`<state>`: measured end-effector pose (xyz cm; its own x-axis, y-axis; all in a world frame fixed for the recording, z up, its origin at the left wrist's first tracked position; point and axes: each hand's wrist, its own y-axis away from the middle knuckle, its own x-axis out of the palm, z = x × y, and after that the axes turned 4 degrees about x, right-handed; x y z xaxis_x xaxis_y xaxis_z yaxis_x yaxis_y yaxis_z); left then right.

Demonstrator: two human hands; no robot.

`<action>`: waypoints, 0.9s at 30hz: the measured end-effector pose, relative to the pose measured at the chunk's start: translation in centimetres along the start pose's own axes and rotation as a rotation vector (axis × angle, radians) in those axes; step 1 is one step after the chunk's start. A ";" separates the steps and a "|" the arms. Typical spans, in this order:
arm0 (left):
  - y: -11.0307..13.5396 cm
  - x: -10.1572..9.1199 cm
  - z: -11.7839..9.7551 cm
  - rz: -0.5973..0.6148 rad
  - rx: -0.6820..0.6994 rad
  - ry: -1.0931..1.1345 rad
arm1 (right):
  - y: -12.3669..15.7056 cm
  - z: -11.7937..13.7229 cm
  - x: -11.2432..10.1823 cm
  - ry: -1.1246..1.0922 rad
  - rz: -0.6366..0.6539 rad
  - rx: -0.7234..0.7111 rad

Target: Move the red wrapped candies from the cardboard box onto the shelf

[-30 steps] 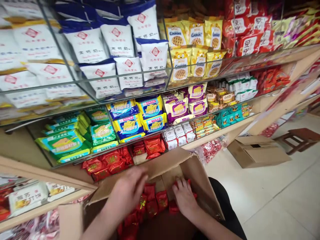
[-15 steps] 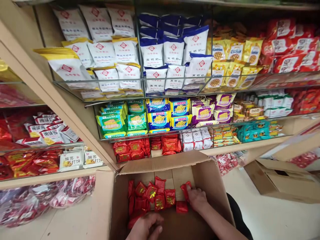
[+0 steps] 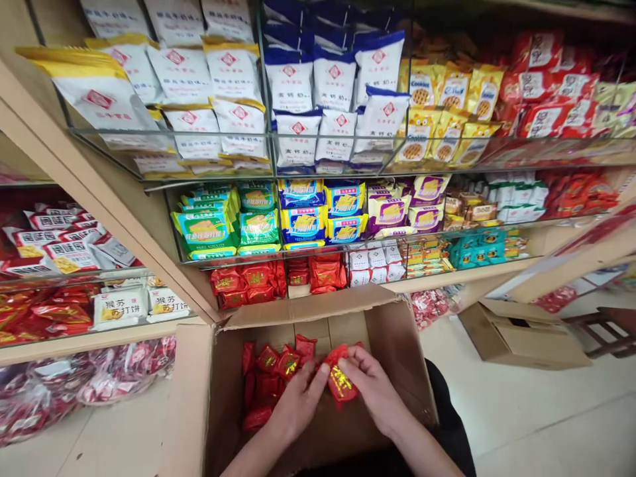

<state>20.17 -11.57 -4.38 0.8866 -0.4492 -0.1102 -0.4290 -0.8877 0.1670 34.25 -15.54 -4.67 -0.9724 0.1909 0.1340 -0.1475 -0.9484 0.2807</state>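
Note:
Over an open cardboard box [image 3: 397,331], a red snack packet [image 3: 341,384] with gold print is gripped between my two hands. My right hand [image 3: 372,384] pinches its upper right side with thumb and fingers. At its left edge, the thumb of my left hand [image 3: 301,394] presses on it, with the fingers partly hidden behind. Several similar red packets [image 3: 268,391] lie in the left part of the box. Another bit of red wrapper shows behind my right fingers, too covered to make out.
Shelves ahead hold white packets [image 3: 228,66], yellow cookie packets [image 3: 417,136], green biscuit packs [image 3: 206,228] and red packets [image 3: 325,271] behind clear dividers. Bagged goods [image 3: 129,371] lie on the floor at left. A second cardboard box [image 3: 521,338] and a brown stool [image 3: 603,331] stand at right.
My right hand has picked up a red packet from the box's right side and moved left with it. My left hand has risen to meet it. The view has shifted slightly.

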 end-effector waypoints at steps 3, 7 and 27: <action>-0.6 1.3 -1.3 0.020 0.065 0.075 | 0.3 0.2 2.1 -0.012 -0.163 -0.073; -0.5 2.3 -0.8 -0.078 0.084 0.079 | 0.0 -0.5 2.2 0.158 -0.250 -0.176; -1.0 0.5 -1.4 -0.360 0.205 0.007 | 1.3 0.9 1.5 -0.036 -0.020 -0.100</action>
<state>21.33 -10.75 -3.26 0.9872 -0.1059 -0.1192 -0.1159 -0.9900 -0.0802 32.71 -16.25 -3.27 -0.9623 0.2171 0.1639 -0.1857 -0.9646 0.1874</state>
